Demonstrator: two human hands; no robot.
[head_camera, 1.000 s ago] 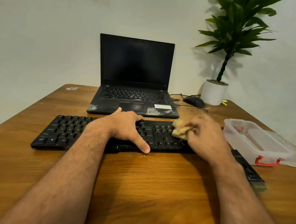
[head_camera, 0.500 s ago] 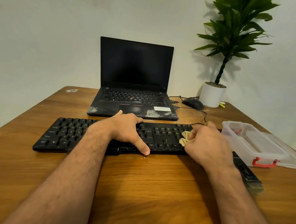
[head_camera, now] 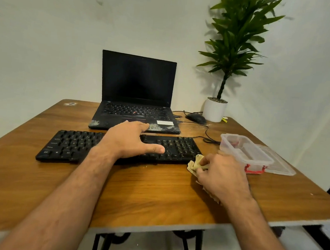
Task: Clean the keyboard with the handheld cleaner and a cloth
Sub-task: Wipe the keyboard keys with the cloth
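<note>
Now, left to right, with the risks first.

Keyboard (head_camera: 77, 144): black and flat, rows of small raised keys, lying across the counter (head_camera: 155, 192) in front of the laptop (head_camera: 137, 95). It could skid or pivot if your wiping push outweighs the steadying hand.

Left hand (head_camera: 132, 140): your grip here is released, fingers spread flat over the middle keys and thumb stretched along the near rows, pressing down. Leaning too hard may jam or pop a keycap.

Cloth (head_camera: 195, 164): pale yellow, soft and crumpled, sitting at the keyboard's near right corner and partly trailing onto the counter. A loose fold could snag under a key edge and lever it up.

Right hand (head_camera: 221, 177): your grip is clenched round the cloth, fingers curled and pinching the bunched fabric. It looks as though it works the corner; a wide stroke could knock the box beside it.

Plastic box (head_camera: 244, 152): clear, rigid, rectangular, with red clips and its lid lying alongside. It is light, I judge, and easily shoved.

Handheld cleaner: I cannot pick it out on the counter.
</note>
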